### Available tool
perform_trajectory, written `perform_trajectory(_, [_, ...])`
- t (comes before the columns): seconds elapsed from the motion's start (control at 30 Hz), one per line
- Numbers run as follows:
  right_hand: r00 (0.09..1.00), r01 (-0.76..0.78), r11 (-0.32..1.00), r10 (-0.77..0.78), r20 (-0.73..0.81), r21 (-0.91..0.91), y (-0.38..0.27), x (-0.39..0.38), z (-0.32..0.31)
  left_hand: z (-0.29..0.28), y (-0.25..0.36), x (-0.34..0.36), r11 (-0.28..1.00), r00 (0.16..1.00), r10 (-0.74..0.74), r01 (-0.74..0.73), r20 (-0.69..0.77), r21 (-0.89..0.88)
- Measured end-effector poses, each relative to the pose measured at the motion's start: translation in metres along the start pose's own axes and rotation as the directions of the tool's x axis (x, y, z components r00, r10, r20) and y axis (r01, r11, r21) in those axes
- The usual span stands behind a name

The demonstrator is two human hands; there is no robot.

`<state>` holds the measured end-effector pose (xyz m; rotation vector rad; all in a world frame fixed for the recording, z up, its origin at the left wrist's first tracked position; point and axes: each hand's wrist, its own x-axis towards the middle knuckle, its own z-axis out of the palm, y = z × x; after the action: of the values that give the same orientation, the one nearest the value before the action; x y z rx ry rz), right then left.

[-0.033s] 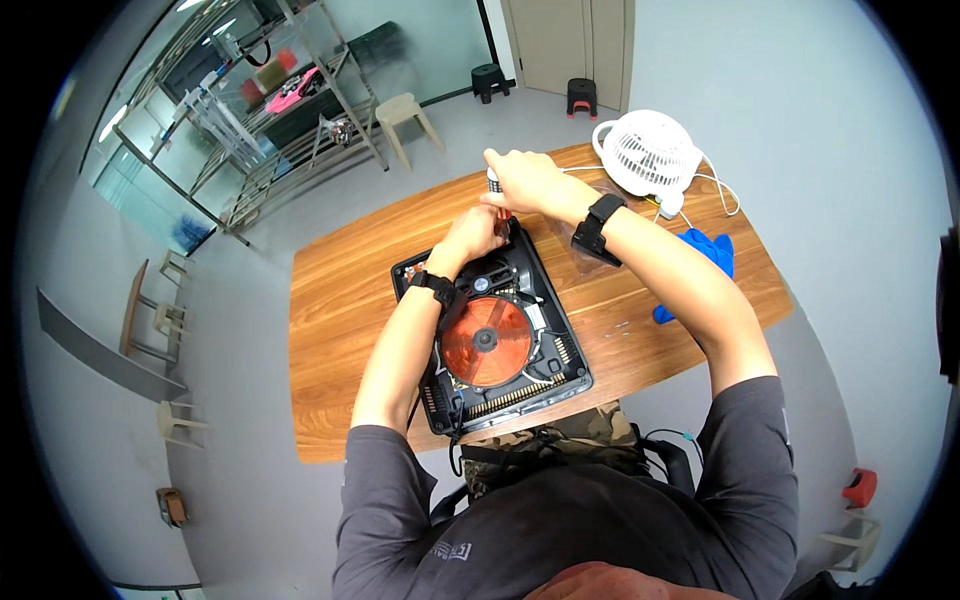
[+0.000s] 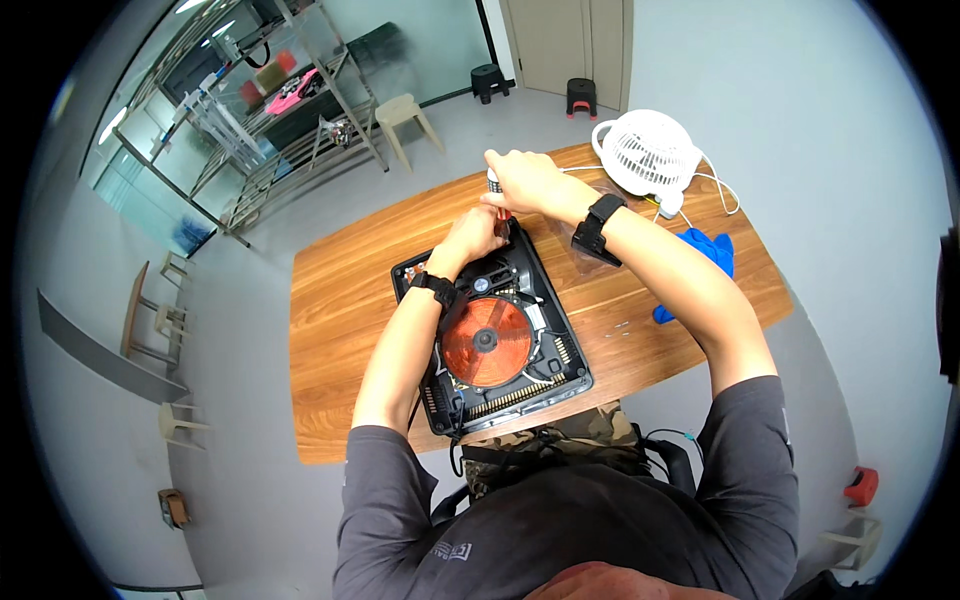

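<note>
An opened induction cooker [image 2: 562,352] lies on the wooden table in front of me, its black housing showing a round copper coil [image 2: 486,341] and a small fan [image 2: 482,285]. Over its far right corner, my right hand [image 2: 524,181] is closed round the handle of an upright screwdriver [image 2: 494,185], white and dark with some red lower down. Just below, my left hand [image 2: 475,234] has its fingers closed about the screwdriver's lower part. The tip, and whatever it touches, is hidden by my left fingers. Part of a circuit board shows beside my left wrist.
A white fan [image 2: 650,155] with its cord stands at the table's far right. Near my right forearm lie a blue cloth [image 2: 712,248], a clear plastic bag and several small screws [image 2: 620,328]. A black power cord [image 2: 456,440] hangs over the near table edge [image 2: 330,455].
</note>
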<state>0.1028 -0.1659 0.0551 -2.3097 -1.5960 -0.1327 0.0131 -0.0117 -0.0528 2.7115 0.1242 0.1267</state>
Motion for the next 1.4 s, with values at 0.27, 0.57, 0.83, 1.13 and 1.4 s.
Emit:
perform_trajectory(0.27, [0.999, -0.049, 0.995, 0.049, -0.003, 0.084, 0.007, -0.001, 0.003, 0.015, -0.013, 0.007, 0.996, 0.999, 0.036, -0.037, 0.012, 0.079])
perform_trajectory(0.57, [0.997, -0.007, 0.986, 0.02, -0.076, 0.166, 0.012, -0.002, 0.009, 0.026, -0.019, 0.003, 0.963, 0.971, 0.226, -0.211, -0.074, 0.169])
perform_trajectory(0.83, [0.99, 0.042, 0.981, -0.016, -0.14, 0.187, 0.021, -0.005, 0.004, 0.012, 0.003, 0.006, 0.987, 0.99, 0.139, -0.139, 0.004, 0.078])
perform_trajectory(1.13, [0.998, -0.013, 0.997, 0.018, -0.052, 0.081, 0.028, -0.045, -0.061, 0.03, 0.053, 0.023, 0.964, 0.956, 0.239, -0.255, 0.172, 0.076])
perform_trajectory(1.4, [0.996, -0.051, 0.986, 0.037, -0.087, -0.16, 0.068, -0.1, -0.093, 0.069, 0.126, 0.023, 0.903, 0.827, 0.354, -0.424, 0.436, 0.071])
